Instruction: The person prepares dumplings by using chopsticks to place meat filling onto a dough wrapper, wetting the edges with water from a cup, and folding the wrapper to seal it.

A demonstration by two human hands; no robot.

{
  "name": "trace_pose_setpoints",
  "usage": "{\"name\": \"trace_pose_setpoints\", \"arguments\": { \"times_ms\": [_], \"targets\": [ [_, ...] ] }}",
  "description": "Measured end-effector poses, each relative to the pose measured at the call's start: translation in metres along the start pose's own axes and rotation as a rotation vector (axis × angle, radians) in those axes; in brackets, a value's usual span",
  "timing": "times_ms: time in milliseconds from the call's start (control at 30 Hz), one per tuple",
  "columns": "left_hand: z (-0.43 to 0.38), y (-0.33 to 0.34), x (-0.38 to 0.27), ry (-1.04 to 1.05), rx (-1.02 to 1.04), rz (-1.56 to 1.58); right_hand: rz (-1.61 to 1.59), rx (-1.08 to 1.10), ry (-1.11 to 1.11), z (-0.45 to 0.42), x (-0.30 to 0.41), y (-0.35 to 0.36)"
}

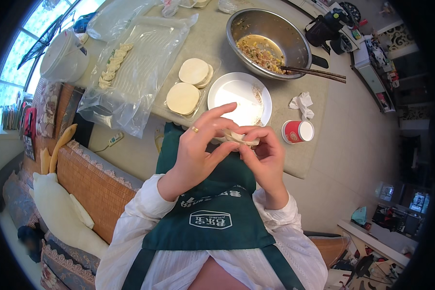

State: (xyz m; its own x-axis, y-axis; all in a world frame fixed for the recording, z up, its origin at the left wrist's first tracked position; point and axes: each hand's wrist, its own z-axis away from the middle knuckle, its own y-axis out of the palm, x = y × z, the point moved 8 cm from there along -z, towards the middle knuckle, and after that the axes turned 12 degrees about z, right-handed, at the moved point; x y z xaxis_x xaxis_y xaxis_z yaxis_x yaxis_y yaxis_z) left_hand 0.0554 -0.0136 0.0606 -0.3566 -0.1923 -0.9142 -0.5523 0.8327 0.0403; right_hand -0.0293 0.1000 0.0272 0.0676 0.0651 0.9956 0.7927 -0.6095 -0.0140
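Note:
Between the fingertips of both my hands is a partly folded dumpling (239,138). My left hand (203,145), with a ring on one finger, pinches its left end; my right hand (264,152) pinches the right end. Just beyond them lies a white plate (235,98) with bits of filling along its right side. Round dumpling wrappers (183,98) sit in two stacks in a clear plastic tray left of the plate. A steel bowl (235,47) behind the plate holds chopped filling (261,54), with chopsticks (311,72) resting across its rim. A row of folded dumplings (115,67) lies on a ridged tray in plastic.
A red and white cup (293,131) and a crumpled tissue (303,103) are on the table's right side. A lidded white bucket (63,58) stands at the far left. A wooden seat with a white plush toy (61,206) is to my left.

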Motion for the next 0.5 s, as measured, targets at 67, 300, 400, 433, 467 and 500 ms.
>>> {"name": "trace_pose_setpoints", "arguments": {
  "times_ms": [67,300,400,433,467,500],
  "targets": [
    [0.0019,-0.0039,0.0040,-0.021,-0.048,0.050,-0.069,-0.030,0.006,-0.0007,0.0006,-0.0013],
    [0.0019,-0.0050,-0.0021,0.088,0.015,-0.081,-0.054,-0.019,-0.015,-0.0013,0.0028,-0.0026],
    [0.0035,-0.0087,0.0004,0.032,-0.068,-0.036,-0.061,-0.024,-0.030,-0.0018,0.0050,-0.0021],
    [0.0039,-0.0110,0.0021,0.008,-0.102,-0.019,-0.066,-0.024,-0.031,-0.0020,0.0057,-0.0021],
    [0.0040,-0.0102,0.0034,0.002,-0.087,-0.026,-0.072,-0.024,-0.033,-0.0020,0.0062,-0.0022],
    [0.0045,-0.0098,0.0054,-0.004,-0.072,-0.032,-0.068,-0.025,-0.033,-0.0021,0.0058,-0.0025]
  ]
}}
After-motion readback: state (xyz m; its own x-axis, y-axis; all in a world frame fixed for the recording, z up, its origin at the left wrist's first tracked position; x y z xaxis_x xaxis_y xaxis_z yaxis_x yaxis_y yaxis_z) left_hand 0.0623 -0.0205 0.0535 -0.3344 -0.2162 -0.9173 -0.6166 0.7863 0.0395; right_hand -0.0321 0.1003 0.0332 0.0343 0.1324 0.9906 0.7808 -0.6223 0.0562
